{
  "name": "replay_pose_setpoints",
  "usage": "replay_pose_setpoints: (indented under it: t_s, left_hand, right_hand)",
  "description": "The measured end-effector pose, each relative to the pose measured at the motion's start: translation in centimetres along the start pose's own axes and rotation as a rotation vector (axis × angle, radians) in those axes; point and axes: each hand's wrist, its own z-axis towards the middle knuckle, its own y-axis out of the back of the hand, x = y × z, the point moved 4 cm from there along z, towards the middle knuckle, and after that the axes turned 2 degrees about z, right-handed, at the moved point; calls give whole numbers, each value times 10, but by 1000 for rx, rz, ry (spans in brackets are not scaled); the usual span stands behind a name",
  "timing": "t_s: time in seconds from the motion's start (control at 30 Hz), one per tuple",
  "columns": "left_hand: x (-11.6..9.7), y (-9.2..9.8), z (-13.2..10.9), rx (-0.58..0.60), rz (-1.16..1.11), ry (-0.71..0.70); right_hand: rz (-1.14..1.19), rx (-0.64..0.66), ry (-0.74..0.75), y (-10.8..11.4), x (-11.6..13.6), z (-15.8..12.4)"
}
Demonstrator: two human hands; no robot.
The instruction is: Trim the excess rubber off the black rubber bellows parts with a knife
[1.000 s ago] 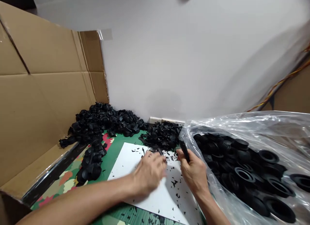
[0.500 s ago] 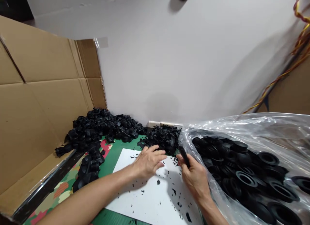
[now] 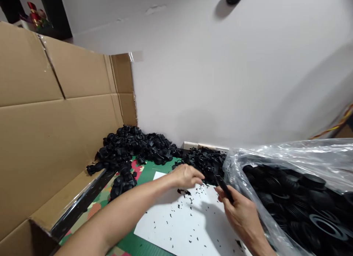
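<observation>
A white sheet (image 3: 165, 230) lies on the green worktop (image 3: 153, 248), strewn with small black scraps (image 3: 184, 192) that gather more thickly toward its far edge. The left hand (image 3: 186, 176) is above the far part of the white sheet, palm turned down, its fingers loosely bent and pointing toward the sheet's right side. Nothing can be seen in those fingers, but the palm is hidden, so whether they grasp or touch a scrap cannot be told. The right hand (image 3: 244, 212) is over the right side of the white sheet, fingers wrapped around a slim black tool (image 3: 225, 189), which slants with its upper end toward the sheet's far edge.

Just beyond the far edge of the white sheet sits a loose pile of black shavings (image 3: 205, 160). Farther off, behind and to the left of the white sheet, a larger heap of black ribbed parts (image 3: 146, 144) spreads out, and a smaller group of similar pieces (image 3: 121, 184) lies to the left of the sheet, on a covering with a camouflage pattern (image 3: 93, 210). To the right of the white sheet, a clear plastic bag (image 3: 234, 164) holds many black round parts (image 3: 328, 226), some ring-shaped. A cardboard panel (image 3: 82, 120) stands well to the left of the sheet.
</observation>
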Motion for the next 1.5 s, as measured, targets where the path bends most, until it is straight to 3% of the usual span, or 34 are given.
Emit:
replay_pose_setpoints:
  t_s: [0.07,0.17,0.23,0.33,0.43,0.5,0.63,0.77,0.87,0.93,1.03,1.13,1.23,1.3,1.37,1.43,1.5]
  left_hand:
    - [4,11,4,-11,-56,53]
    - [5,22,2,-97,-106,119]
    - [5,29,-1,-169,-132,135]
    - [9,42,-8,-282,-188,162]
    - [20,52,-22,-398,-276,231]
    - [28,53,-38,-466,-341,280]
    - [46,55,-77,-587,-418,369]
    - [74,84,-120,-677,-403,472]
    - [89,112,-157,-716,-336,540]
    - [89,118,-180,-685,-277,559]
    - [75,99,-211,-525,-186,566]
    - [58,64,-238,-407,-77,592]
    - [55,33,-254,-277,144,693]
    - [59,23,-254,-329,117,735]
    - [60,20,-243,-479,-50,711]
    - [55,21,-222,-604,-198,665]
    - [45,19,-195,-617,-258,632]
  right_hand:
    - [48,258,13,-19,13,-15]
    - [223,800,-38,-63,35,-47]
    - [334,893,-119,-85,45,-49]
    - [426,740,-195,-97,49,-10]
    - [445,500,-209,-86,43,45]
    - [457,389,-200,-76,41,65]
    - [420,322,-162,-83,42,49]
    - [332,407,-93,-109,48,20]
    - [242,300,-48,-107,52,28]
    - [196,220,-28,-100,55,38]
    - [157,232,-11,-94,61,36]
    - [146,361,23,-101,70,14]
    - [144,484,88,-111,83,-9]
    - [140,518,126,-117,92,-17]
    - [139,521,144,-118,98,-18]
    - [162,505,117,-116,99,-14]
    - [201,459,57,-108,93,-6]
